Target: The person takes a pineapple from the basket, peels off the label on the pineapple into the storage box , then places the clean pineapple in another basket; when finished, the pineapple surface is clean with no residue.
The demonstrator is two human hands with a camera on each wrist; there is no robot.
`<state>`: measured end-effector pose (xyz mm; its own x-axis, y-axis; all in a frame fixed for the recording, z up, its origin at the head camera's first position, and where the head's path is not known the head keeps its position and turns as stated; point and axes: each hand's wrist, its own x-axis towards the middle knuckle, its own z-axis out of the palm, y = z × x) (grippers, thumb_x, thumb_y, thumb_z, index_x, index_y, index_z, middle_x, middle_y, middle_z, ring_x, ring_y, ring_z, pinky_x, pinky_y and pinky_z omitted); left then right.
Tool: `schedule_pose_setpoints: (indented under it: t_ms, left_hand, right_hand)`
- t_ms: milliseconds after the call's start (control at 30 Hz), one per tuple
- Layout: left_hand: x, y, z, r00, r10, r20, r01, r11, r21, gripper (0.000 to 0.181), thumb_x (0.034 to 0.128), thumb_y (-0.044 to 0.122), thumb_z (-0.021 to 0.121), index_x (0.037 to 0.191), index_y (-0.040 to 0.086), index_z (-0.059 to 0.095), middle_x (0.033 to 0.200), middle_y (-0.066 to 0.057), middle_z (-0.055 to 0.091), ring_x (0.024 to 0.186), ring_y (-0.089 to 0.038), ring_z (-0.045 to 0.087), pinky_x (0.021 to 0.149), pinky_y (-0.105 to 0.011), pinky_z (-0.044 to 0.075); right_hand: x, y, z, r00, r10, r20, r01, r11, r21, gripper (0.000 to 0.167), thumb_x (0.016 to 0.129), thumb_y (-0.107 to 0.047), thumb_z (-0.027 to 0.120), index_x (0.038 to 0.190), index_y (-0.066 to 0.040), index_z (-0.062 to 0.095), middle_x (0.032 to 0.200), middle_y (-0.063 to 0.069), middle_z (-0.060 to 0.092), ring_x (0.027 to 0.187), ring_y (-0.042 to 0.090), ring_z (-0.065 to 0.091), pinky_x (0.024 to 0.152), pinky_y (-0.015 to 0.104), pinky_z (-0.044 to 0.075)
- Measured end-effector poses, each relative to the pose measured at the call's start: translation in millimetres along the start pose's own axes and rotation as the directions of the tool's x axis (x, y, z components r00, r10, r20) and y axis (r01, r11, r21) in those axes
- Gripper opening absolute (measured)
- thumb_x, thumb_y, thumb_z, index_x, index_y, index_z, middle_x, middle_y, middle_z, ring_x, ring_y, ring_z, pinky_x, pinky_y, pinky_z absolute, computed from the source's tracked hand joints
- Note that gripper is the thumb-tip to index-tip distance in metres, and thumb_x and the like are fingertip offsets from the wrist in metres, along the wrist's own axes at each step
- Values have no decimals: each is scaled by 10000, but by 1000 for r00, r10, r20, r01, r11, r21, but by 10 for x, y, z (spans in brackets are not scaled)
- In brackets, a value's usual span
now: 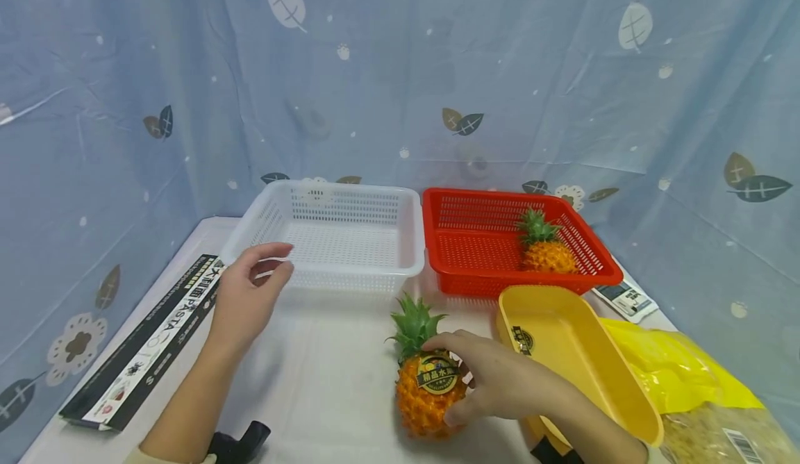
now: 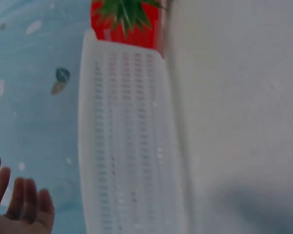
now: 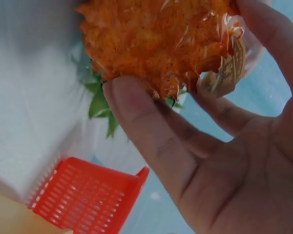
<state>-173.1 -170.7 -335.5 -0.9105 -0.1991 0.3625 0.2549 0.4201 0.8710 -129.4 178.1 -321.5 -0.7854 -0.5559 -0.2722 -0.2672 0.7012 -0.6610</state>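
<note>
A small orange pineapple (image 1: 417, 401) with a green crown and a black-and-gold label is near the table's front, its crown pointing to the back. My right hand (image 1: 506, 379) grips it from the right; in the right wrist view, thumb and fingers bend around the spiky pineapple (image 3: 151, 44). My left hand (image 1: 246, 297) hovers by the front left corner of a white basket (image 1: 350, 269), fingers loosely curved, holding nothing. Part of that left hand (image 2: 24, 212) shows at the corner of the left wrist view.
Beside the white basket, a red basket (image 1: 494, 280) contains another pineapple (image 1: 550, 257). A yellow tray (image 1: 565, 332) stands to the right, near a yellow-and-clear bag (image 1: 694, 374) and a white packet (image 1: 628, 302). On the left lies a black pasta box (image 1: 150, 342). Patterned blue cloth hangs behind.
</note>
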Motion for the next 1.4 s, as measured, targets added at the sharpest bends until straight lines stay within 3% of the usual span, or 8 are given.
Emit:
schedule_pose_setpoints:
  t_ms: [67,167,400,633,833,967,1133,1400]
  left_hand:
    - [-45,60,39,991,73,115,-76,997,19,282,1026,177,638,1291,89,684,1271,-57,695,1077,-15,619,908,-93,492]
    - [-103,135,107,948,173,266,-178,984,-5,257,1018,185,661,1256,93,698,1206,-43,722,1069,-72,660,947,-174,530]
    - [-176,256,286,778,331,534,-354,933,-63,344,937,214,772,1272,213,693,1244,89,689,1165,-173,654,1024,-401,555]
    - [-259,325,549,596,247,764,-430,902,43,686,814,332,860,1439,258,587,1473,60,543,1370,-190,508,1122,-509,467]
    - [-264,338,781,480,178,859,-518,848,114,914,754,436,873,1546,203,479,1586,-2,468,1472,-226,400,1206,-538,366]
    - [-285,293,881,450,170,877,-514,852,98,882,747,427,882,1513,191,514,1490,45,570,1390,-196,498,1186,-504,397]
    - [-318,269,904,475,154,866,-511,850,129,813,758,445,887,1463,189,573,1371,42,642,1295,-177,552,1143,-450,451]
    - [-369,288,898,516,108,850,-530,820,218,685,725,524,895,1291,195,694,1187,40,650,1128,-140,546,1015,-375,510]
  right_hand:
    - [10,-1,-7,999,-35,17,35,999,-15,724,758,-260,907,1389,-339,562,1384,-37,581,1173,212,555,898,478,594]
    - [24,2,-27,995,-83,48,85,995,-43,687,775,-236,884,1373,-357,569,1394,-73,570,1185,183,549,879,413,591]
    - [77,0,-103,979,-160,129,174,979,-103,636,786,-191,865,1323,-399,594,1390,-123,557,1176,85,549,901,330,587]
    - [149,52,-201,955,-218,199,243,963,-115,708,787,-158,868,1404,-325,564,1417,-135,563,1173,57,544,883,274,575]
    - [208,14,-290,942,-204,265,249,957,-150,796,783,-80,868,1434,-371,515,1442,-169,551,1277,77,531,1053,371,545]
    - [222,-2,-332,938,-217,270,277,938,-210,873,775,-10,836,1487,-360,472,1498,-143,527,1352,120,517,1137,432,485]
    - [205,17,-360,943,-259,211,305,925,-227,862,784,-28,839,1528,-238,460,1524,-62,525,1349,206,537,1091,427,520]
    - [211,49,-396,980,-118,159,138,983,-124,534,810,-59,826,1278,-220,625,1230,-87,661,1078,133,650,870,292,600]
